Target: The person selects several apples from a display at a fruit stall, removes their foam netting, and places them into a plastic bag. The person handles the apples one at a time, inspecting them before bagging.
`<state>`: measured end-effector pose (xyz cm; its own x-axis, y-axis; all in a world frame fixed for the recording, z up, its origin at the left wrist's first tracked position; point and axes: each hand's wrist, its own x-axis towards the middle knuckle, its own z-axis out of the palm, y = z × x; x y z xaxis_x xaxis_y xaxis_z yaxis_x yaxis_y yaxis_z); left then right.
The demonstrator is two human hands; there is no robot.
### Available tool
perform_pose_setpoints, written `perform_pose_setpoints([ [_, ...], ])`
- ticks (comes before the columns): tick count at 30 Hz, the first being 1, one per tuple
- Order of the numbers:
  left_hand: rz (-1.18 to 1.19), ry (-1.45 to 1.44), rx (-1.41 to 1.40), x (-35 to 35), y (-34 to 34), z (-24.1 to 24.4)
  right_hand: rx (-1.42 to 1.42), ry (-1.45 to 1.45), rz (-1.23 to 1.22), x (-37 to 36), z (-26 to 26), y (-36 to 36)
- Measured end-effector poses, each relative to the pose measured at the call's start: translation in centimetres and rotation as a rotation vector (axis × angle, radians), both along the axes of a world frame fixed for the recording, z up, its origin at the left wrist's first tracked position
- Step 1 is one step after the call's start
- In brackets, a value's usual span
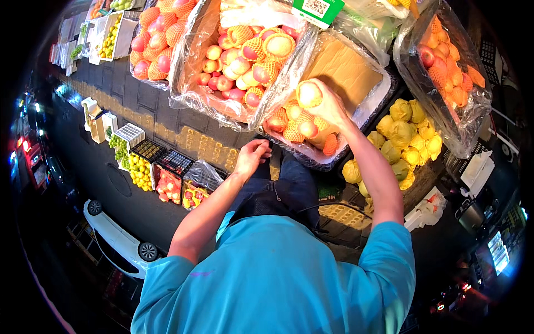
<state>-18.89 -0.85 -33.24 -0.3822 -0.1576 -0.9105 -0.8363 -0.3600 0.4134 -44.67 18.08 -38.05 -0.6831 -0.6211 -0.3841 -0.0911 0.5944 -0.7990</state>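
My right hand (329, 106) grips a pale round fruit (309, 94) in a foam net sleeve, above a plastic-lined crate (369, 106). Below it in the crate's near left part lie several netted fruits (306, 128), one of them red and orange, next to a brown cardboard sheet (342, 62). My left hand (253, 156) hangs by the crate's near left corner, fingers loosely curled, with nothing visible in it. Just left of this crate stands a lined box (187, 79) of apples (240, 64), some in foam nets.
Yellow-wrapped fruits (402, 133) lie to the right, below another lined box (452, 121) of netted fruit. A green sign with a printed code (319, 10) stands at the top. Fruit crates (169, 183) line the pavement at left, and a white car (112, 229) is beyond.
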Motion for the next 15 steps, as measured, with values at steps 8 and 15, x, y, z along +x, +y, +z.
perform_pose_setpoints([
  [8,0.178,0.440,0.071,-9.5,1.5,3.6,-0.293,-0.004,0.087,4.6,9.7,-1.2],
  [15,0.467,0.463,0.458,-9.7,0.1,6.6,-0.223,-0.056,-0.105,5.8,12.0,-1.7],
])
